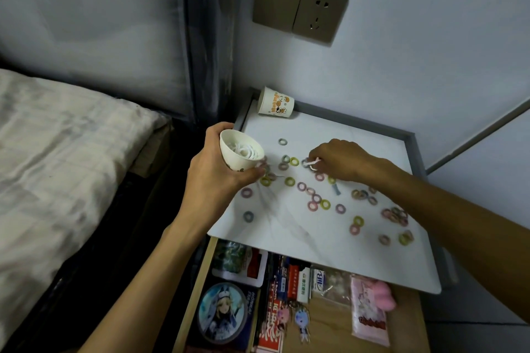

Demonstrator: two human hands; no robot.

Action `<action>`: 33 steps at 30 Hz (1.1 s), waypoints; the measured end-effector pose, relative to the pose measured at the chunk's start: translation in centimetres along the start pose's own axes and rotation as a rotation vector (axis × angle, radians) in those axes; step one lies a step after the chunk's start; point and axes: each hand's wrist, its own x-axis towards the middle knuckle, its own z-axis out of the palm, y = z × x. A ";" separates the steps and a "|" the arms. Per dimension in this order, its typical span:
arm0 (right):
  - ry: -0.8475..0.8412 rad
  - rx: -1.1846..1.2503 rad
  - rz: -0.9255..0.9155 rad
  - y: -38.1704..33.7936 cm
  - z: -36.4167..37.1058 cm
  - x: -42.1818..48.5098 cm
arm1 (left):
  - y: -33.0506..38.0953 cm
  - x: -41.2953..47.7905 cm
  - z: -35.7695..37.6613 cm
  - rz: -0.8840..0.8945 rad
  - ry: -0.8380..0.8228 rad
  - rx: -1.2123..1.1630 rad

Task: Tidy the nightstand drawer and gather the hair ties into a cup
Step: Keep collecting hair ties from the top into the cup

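Note:
My left hand (213,172) holds a white paper cup (240,152), tilted, above the left edge of the white nightstand top (289,223). Several white hair ties lie inside the cup. My right hand (339,162) rests on the top's middle and pinches a white hair tie (311,164) between its fingertips. Several coloured hair ties (318,198) in pink, yellow, grey and purple are scattered over the top. Below the top, the wooden drawer (321,312) stands pulled open.
A second printed paper cup (276,102) lies on its side at the top's back left corner. The drawer holds a round anime badge (223,313), keychains, packets and a pink pouch (370,309). A bed (57,157) lies to the left; a wall socket (318,16) is above.

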 end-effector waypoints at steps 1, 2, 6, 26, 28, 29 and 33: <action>0.044 0.100 -0.008 -0.2 0.0 0.0 | 0.0 0.0 0.0 0.000 0.001 0.001; 0.097 0.225 -0.013 -0.6 0.1 0.1 | 0.0 0.0 0.0 -0.001 0.004 0.004; 0.258 0.480 -0.013 -3.9 2.3 0.8 | 0.0 0.0 0.0 -0.003 0.011 0.003; 0.273 0.234 0.104 -7.6 4.6 2.2 | -0.1 -0.1 -0.1 0.003 0.018 0.008; 0.305 0.123 0.050 -7.9 4.6 2.3 | -0.2 0.0 -0.1 0.001 0.020 0.004; 0.317 0.053 0.025 -7.8 4.8 2.3 | -0.2 0.0 -0.1 -0.001 0.021 0.004; 0.307 -0.124 -0.017 -7.4 5.2 1.7 | -0.2 0.1 -0.3 -0.009 0.027 -0.003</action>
